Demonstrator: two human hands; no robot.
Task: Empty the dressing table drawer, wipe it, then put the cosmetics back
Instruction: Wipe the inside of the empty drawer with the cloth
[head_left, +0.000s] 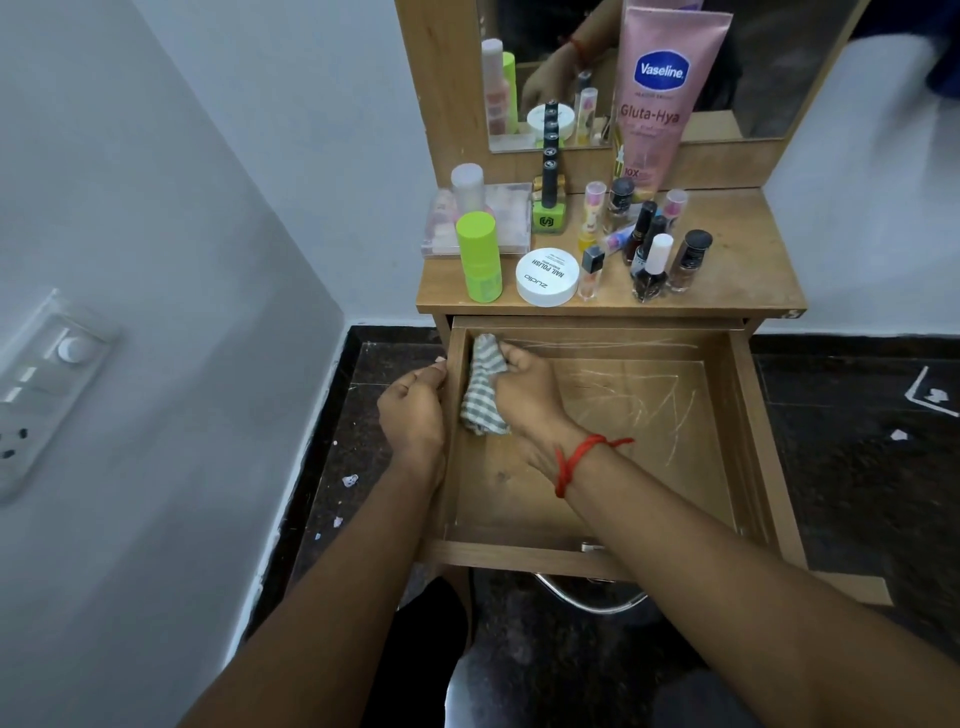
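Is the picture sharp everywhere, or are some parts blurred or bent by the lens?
Head view: the centre is sharp, the Vaseline tube label readable; the upper right corner is smeared; the wide lens bends the wall and the switch panel at left; light is soft, without glare.

A white switch panel (36, 384) with a round dial and sockets is seen mounted on the pale grey wall (171, 218) at left, while scraps of paper (350, 480) are scattered on the dark speckled floor (857, 467), where a white marking (932, 397) is drawn at right.
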